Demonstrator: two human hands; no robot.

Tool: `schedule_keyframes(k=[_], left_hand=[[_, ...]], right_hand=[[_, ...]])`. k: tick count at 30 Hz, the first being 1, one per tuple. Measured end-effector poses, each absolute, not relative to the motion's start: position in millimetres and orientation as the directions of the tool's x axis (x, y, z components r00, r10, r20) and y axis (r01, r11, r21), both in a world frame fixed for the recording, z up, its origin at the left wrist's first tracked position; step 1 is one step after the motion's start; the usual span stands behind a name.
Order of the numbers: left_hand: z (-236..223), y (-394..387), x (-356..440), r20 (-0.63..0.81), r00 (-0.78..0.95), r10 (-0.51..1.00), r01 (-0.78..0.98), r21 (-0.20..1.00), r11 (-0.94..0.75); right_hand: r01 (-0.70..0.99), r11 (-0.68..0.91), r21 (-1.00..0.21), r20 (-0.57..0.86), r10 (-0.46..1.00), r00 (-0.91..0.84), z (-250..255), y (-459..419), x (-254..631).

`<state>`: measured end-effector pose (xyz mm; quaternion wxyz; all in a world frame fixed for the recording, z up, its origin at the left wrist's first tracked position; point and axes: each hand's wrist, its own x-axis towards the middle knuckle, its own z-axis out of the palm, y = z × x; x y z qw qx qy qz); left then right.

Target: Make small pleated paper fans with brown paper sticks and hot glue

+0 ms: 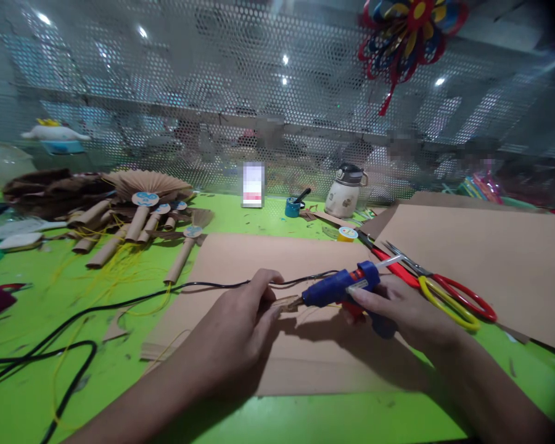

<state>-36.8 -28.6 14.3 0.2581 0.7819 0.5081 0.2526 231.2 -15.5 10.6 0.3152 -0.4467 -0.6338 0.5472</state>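
Note:
My right hand is wrapped round the handle of a blue hot glue gun, whose nozzle points left. A clear glue stick juts from its back end. Pinched between the fingers of my left hand is a small brown paper piece, its far end at the nozzle; the fingers cover the rest of it. Below both hands lies a stack of brown kraft paper. A black cord runs behind my left hand across the table.
Scissors with red and yellow handles lie at right beside more kraft paper. Paper fans on rolled tubes with yellow strings fill the left. A blue cup, a lidded bottle and a phone stand at the back.

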Motion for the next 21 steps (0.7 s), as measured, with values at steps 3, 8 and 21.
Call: schedule_keyframes(k=[3,8,21], left_hand=[[14.3,-28.3,-37.3,0.125,0.373,0.919,0.66,0.66,-0.358],[17.6,-27.4,-37.9,0.121,0.387,0.914,0.651,0.667,-0.364],[17.1,-28.6,-36.8,0.123,0.378,0.918,0.651,0.669,-0.358]], right_hand=[[0.257,0.017,-0.966,-0.096,0.901,-0.422,10.3,-15.8,230.7],[0.257,0.006,-0.966,-0.088,0.932,-0.352,11.3,-14.7,228.4],[0.284,0.004,-0.959,-0.107,0.921,-0.375,8.8,-15.4,230.3]])
